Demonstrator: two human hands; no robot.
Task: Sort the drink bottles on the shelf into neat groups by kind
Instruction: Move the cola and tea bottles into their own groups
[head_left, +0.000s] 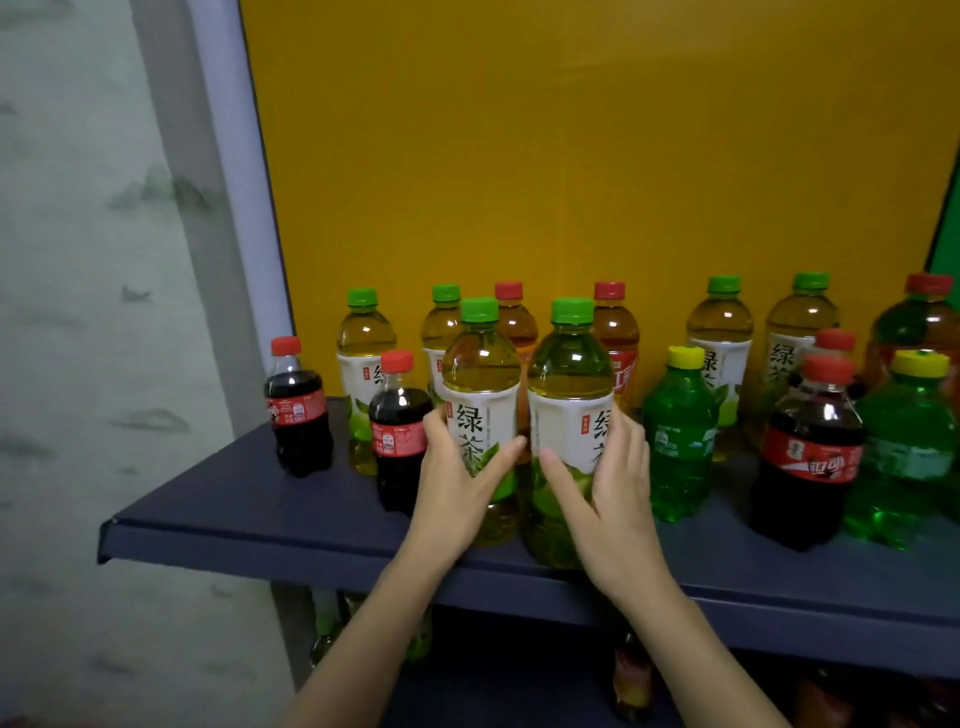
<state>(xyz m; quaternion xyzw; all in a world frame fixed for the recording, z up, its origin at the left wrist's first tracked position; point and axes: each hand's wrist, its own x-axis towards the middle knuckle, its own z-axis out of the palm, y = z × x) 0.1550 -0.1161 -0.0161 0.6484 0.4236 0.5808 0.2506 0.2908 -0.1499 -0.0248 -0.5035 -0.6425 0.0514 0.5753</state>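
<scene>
On navy shelf (249, 499), yellow backboard (571, 156): left hand (457, 483) grips left tea bottle (480, 374); right hand (613, 488), right tea bottle (569, 379).

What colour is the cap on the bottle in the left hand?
Green; the cap shows clearly in the head view.

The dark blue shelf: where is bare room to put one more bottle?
Bare: the dark blue shelf's front-left corner, before the small red-capped plastic cola bottle at the left end, and a front strip before the yellow-capped green soda bottle. Crowded: the middle, where left hand and right hand grip green-capped tea bottles, the back row, and the right end.
</scene>
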